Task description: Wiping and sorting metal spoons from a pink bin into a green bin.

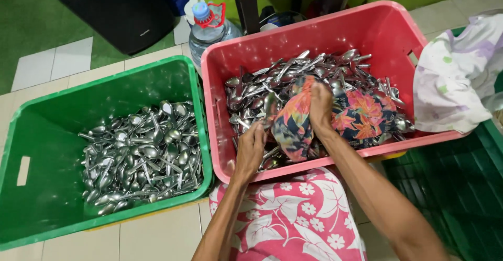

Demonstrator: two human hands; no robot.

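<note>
- Left hand (251, 146) pinches a spoon (271, 105) over the pink bin (293, 36)
- Right hand (320, 106) grips the flowered cloth (361, 117); best wrap the bowl fully, rub dry
- Green bin (31, 130) of spoons stands left, beside it

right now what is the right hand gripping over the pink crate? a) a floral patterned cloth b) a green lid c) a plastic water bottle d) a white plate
a: the right hand is closed on a floral patterned cloth lying over the spoons in the pink crate, while the left hand holds a spoon beside it.
</note>
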